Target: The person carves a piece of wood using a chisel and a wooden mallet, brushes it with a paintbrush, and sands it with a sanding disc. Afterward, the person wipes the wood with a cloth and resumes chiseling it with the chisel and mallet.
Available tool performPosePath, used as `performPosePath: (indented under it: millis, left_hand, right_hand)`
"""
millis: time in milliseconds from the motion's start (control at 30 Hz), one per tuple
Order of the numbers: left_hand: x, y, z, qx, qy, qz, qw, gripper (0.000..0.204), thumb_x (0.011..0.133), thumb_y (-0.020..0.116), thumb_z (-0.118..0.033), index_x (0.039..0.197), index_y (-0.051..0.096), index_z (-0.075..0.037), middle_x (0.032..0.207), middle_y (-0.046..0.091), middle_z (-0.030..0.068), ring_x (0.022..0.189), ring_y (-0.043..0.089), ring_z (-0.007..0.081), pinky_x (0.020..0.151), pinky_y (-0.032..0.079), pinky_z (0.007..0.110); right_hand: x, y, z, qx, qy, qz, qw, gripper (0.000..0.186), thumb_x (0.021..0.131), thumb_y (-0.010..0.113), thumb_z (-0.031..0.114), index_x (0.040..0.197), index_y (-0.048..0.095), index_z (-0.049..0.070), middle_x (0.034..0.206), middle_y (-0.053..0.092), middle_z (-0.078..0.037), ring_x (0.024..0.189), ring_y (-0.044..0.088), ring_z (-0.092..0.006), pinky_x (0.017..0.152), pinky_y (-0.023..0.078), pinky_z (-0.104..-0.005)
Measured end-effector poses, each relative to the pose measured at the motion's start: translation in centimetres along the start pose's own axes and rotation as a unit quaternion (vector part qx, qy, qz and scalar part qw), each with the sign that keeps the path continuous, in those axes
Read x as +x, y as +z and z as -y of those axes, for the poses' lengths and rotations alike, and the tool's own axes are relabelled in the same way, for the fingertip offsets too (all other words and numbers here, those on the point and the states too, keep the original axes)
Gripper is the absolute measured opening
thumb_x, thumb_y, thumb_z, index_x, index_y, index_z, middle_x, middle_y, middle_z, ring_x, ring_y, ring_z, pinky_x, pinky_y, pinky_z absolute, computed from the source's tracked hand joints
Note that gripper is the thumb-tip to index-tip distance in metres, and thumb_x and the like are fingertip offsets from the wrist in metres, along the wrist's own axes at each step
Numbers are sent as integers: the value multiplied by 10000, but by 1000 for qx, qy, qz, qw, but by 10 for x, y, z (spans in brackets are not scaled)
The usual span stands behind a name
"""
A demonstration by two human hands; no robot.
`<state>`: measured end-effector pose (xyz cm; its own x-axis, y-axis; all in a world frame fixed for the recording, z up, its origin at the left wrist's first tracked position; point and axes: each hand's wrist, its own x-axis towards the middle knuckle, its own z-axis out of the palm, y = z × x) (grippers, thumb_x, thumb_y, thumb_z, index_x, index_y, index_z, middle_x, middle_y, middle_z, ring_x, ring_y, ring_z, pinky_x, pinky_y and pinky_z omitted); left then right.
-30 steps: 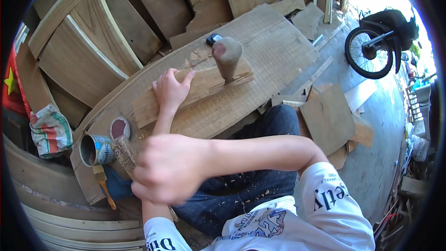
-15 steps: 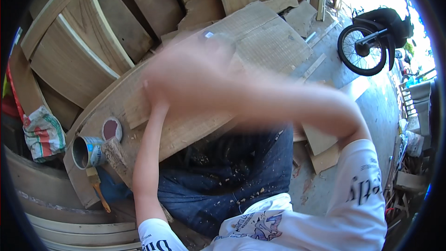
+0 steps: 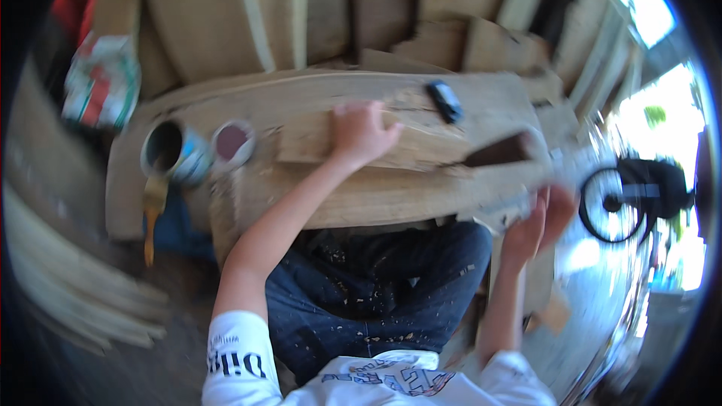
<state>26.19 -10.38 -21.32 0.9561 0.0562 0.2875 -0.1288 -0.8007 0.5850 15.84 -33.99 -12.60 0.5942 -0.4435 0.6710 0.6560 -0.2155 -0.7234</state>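
My left hand rests on a light wooden board, fingers curled over its far part and thumb apart. The board lies on a wide wooden plank in front of my knees. Off the plank's right end, my right hand is closed, with a reddish-brown flat piece against it. Blur hides what that piece is. A dark brown pointed flat thing shows at the board's right end. Behind the board lies a small dark oblong object with a bluish-white top.
An open can and a round tub of dull red stuff stand at the plank's left. A brush hangs beside the can. Boards lean behind. A motorcycle stands at right; a printed sack sits far left.
My right hand, a blur across the board and left hand before, is now out at the right. My left hand stays on the board. The whole view has turned.
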Motion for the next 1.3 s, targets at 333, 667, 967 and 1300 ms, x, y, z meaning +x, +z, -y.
performPosePath:
  millis: [333,667,967,1300]
  left_hand:
    - [-4,5,10,-55,4,-52,997,365,737,691,-342,958,666,-53,993,663,135,1043,565,277,967,337,430]
    - [-44,-18,-24,-7,134,-301,944,344,771,657,-202,1067,571,-49,1177,531,115,1138,462,317,936,333,470]
    - [-334,-85,-49,63,0,-210,976,441,741,727,-197,1110,581,-4,1189,562,181,1138,495,371,992,379,456]
    - [-327,-43,-35,-358,-221,19,907,422,738,733,-110,1097,539,-6,883,617,40,776,579,137,717,469,272]
  right_hand:
    - [-166,203,74,-10,189,501,845,908,689,845,317,1356,335,-27,1225,529,-195,1012,590,-267,832,502,-362]
    - [-187,230,6,28,396,519,757,664,642,862,428,1055,687,-61,935,720,-153,850,683,-191,801,525,-308]
    - [-67,149,39,188,347,385,835,541,697,877,338,1052,681,-19,939,692,-76,871,625,-113,797,508,-264]
    - [-22,93,50,171,362,329,855,478,827,740,444,926,682,-19,791,690,-60,727,633,-70,650,497,-218]
